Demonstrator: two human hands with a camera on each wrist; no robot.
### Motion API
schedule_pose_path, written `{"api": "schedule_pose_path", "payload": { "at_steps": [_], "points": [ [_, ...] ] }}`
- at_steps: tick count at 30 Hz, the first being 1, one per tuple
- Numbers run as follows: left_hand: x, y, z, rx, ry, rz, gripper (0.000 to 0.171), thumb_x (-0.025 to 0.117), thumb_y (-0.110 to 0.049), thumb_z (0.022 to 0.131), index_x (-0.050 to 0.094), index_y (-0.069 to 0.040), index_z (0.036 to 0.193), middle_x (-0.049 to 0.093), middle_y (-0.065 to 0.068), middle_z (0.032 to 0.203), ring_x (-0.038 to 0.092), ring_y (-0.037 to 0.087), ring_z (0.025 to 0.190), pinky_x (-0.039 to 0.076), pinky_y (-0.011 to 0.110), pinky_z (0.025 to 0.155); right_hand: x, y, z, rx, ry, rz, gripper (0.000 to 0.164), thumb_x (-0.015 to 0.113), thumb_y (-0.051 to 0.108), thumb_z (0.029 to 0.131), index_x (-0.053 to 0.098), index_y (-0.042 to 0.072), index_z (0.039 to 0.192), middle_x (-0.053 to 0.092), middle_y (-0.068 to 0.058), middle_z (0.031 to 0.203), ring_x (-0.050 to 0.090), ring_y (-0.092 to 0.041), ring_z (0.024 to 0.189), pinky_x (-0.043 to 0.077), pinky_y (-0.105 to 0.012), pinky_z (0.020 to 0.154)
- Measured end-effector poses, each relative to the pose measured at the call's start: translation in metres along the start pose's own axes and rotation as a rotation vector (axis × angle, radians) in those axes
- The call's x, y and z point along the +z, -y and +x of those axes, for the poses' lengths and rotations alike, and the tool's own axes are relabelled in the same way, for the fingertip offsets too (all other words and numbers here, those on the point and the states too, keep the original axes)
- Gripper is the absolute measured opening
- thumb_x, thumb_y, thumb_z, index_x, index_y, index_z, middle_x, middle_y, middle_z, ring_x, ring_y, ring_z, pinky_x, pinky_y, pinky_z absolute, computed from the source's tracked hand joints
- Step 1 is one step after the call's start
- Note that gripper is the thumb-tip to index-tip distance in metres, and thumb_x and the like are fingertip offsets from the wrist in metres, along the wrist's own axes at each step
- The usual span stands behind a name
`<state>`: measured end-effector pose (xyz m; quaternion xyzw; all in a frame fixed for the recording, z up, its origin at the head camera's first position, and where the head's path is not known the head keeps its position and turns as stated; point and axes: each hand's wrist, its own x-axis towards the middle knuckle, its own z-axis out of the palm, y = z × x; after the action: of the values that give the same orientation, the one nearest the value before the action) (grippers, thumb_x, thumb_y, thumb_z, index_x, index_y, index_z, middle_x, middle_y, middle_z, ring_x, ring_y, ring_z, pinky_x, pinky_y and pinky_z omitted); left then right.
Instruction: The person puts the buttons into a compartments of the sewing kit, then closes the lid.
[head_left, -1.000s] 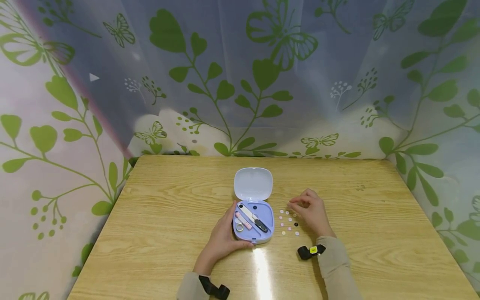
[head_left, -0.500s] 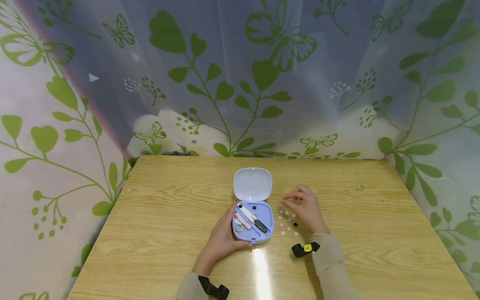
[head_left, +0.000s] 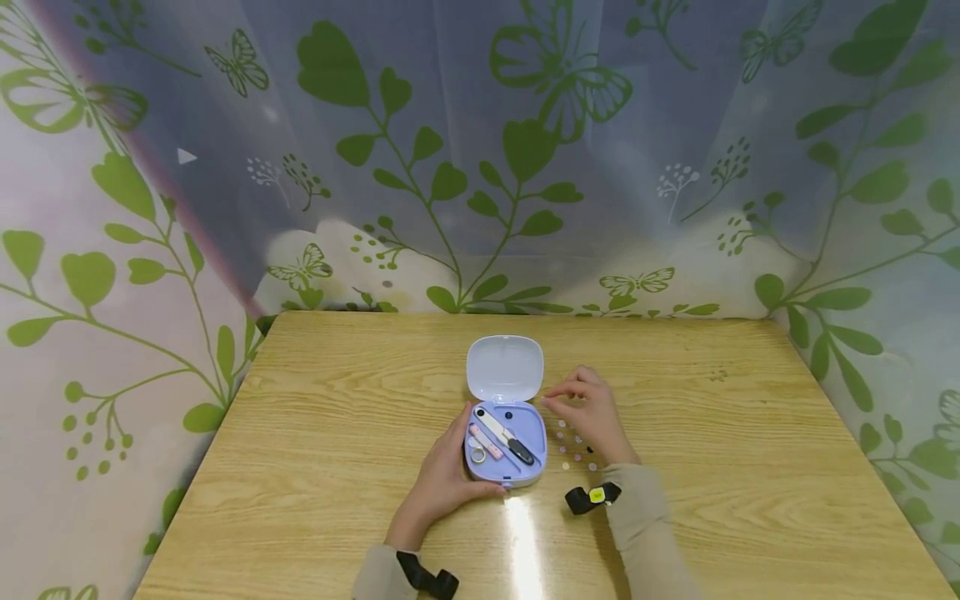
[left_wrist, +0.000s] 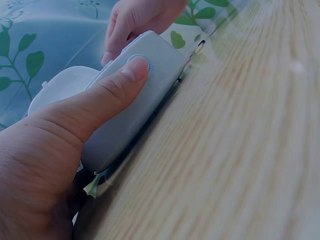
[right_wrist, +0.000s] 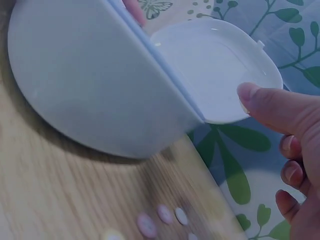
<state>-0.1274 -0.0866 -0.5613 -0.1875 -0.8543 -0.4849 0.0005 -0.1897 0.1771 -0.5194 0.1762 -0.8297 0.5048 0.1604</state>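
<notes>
A lilac sewing box (head_left: 531, 427) stands with its white lid (head_left: 506, 367) raised. My left hand (head_left: 442, 475) grips its left side, the thumb (left_wrist: 112, 90) across the front wall. Inside lie a white tool with a black handle (head_left: 519, 451), a pink roll (head_left: 489, 443), a ring-shaped piece (head_left: 477, 455) and a black button (head_left: 508, 415). My right hand (head_left: 596, 417) is at the box's back right corner, thumb and forefinger pinched together. A sliver of a small pale button (right_wrist: 244, 107) shows under the thumb tip in the right wrist view; the fingers mostly hide it.
Several small buttons (head_left: 566, 467) lie in loose rows on the wooden table (head_left: 337, 417) right of the box, partly under my right hand. A leaf-patterned curtain (head_left: 420, 208) hangs behind the table's back edge.
My right hand has moved left from above the buttons to the box's back right corner, fingers still pinched. The left hand and the box have stayed in place.
</notes>
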Motion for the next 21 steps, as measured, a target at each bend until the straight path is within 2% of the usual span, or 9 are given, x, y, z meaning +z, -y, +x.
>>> {"api": "schedule_pose_path", "payload": {
  "at_steps": [8, 21],
  "points": [
    [-0.001, -0.001, 0.001, 0.009, 0.004, 0.004, 0.135, 0.095, -0.045, 0.059, 0.012, -0.012, 0.16, 0.023, 0.004, 0.163, 0.025, 0.025, 0.147, 0.024, 0.049, 0.118, 0.013, 0.006, 0.0, 0.044, 0.028, 0.026, 0.009, 0.086, 0.009, 0.076, 0.079, 0.012, 0.081, 0.055, 0.001, 0.079, 0.049, -0.017, 0.081, 0.042, -0.026, 0.072],
    [0.0, 0.0, 0.0, 0.002, 0.007, 0.012, 0.134, 0.093, -0.048, 0.06, 0.012, -0.012, 0.16, 0.023, 0.006, 0.163, 0.025, 0.028, 0.146, 0.025, 0.053, 0.117, 0.032, 0.005, -0.004, -0.04, 0.061, 0.011, 0.011, 0.087, 0.008, 0.074, 0.078, 0.013, 0.078, 0.054, 0.001, 0.077, 0.048, -0.014, 0.079, 0.041, -0.027, 0.07]
  ]
}}
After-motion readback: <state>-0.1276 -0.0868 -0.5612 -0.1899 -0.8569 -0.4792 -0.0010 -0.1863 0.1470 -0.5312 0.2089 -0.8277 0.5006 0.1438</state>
